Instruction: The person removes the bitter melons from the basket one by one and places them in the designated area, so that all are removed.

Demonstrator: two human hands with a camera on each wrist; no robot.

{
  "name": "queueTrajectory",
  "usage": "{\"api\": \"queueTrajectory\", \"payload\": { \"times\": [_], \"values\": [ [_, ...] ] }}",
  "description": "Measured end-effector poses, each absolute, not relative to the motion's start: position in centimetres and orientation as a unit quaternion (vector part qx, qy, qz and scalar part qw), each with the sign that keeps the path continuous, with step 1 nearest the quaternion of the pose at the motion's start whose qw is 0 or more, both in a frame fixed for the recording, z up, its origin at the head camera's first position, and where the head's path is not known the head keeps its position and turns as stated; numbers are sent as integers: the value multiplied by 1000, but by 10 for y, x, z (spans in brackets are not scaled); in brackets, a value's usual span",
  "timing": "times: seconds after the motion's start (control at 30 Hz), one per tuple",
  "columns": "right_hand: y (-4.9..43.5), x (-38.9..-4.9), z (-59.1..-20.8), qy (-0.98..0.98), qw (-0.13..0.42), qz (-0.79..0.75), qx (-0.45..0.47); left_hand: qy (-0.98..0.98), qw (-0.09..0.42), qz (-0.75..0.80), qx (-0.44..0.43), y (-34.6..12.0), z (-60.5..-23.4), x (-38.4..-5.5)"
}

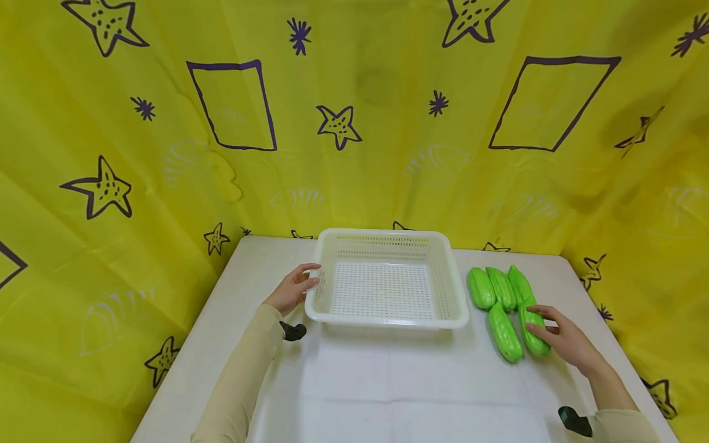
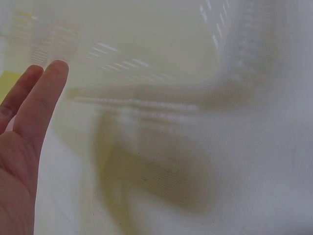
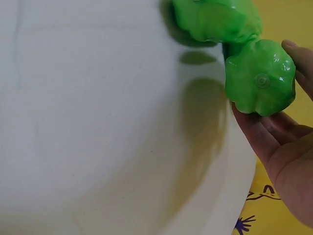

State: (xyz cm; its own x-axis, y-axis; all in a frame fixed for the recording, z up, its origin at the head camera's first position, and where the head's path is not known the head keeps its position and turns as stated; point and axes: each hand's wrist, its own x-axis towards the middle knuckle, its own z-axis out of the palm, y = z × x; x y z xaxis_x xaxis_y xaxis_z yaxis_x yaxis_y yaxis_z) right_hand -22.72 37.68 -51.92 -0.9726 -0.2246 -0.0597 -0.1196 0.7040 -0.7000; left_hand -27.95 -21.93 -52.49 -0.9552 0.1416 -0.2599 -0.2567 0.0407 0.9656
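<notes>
A white perforated plastic basket (image 1: 382,322) stands on the table, with nothing in it. At its left rim is my left hand (image 1: 290,289); in the left wrist view its fingers (image 2: 41,100) extend straight beside the basket wall (image 2: 142,95). My right hand (image 1: 565,337) holds a green ribbed gourd (image 1: 533,332), thumb on one side and fingers on the other. The right wrist view shows that gourd (image 3: 261,78) end-on between thumb and fingers. Another green gourd (image 1: 504,335) lies just left of it. Three more gourds (image 1: 501,288) lie behind these two.
The white-covered table (image 1: 388,375) runs forward to a yellow curtain (image 1: 376,178) printed with stars and frames. The curtain also hangs along both sides. Dark wrist straps (image 1: 293,331) show at both sleeves.
</notes>
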Motion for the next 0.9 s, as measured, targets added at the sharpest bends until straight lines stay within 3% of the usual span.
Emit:
{"api": "queueTrajectory", "payload": {
  "times": [0.4,0.9],
  "values": [
    [379,-228,-537,923,74,-361,-112,702,138,699,5,-221,-523,-278],
    [374,-226,-546,927,53,-355,-110,703,139,697,-5,-221,-526,-278]
  ]
}}
